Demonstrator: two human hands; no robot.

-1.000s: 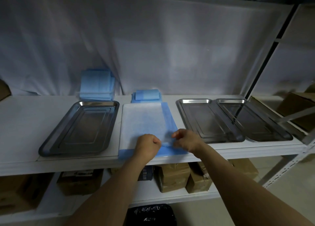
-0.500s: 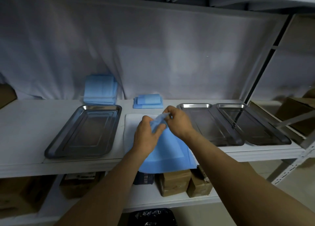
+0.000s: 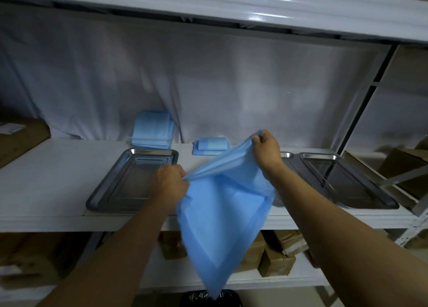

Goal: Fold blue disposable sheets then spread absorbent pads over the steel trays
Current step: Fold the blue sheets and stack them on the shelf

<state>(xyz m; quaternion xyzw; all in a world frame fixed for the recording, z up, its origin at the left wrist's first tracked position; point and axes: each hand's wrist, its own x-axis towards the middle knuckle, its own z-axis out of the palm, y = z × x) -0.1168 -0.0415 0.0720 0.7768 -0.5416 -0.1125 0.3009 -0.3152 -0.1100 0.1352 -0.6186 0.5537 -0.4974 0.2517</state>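
Your left hand and your right hand both hold the blue disposable sheet up in the air in front of the shelf. The fingers of each hand are curled tight, pinching a bunched corner of the sheet. Your right hand is raised higher and further back than your left, so the top edge stretches at a slant between them. The rest of the sheet hangs down to a point past the shelf's front edge, in front of the brown packages on the lower shelf.

On the shelf, one steel tray lies left of centre, just behind your left hand. Another steel tray sits toward the right end, with the rim of a third tray showing beside your right wrist; the sheet hides most of it. Along the back edge, a tall stack of blue pads leans at the white cloth backdrop, and a smaller folded blue stack lies near the back centre.
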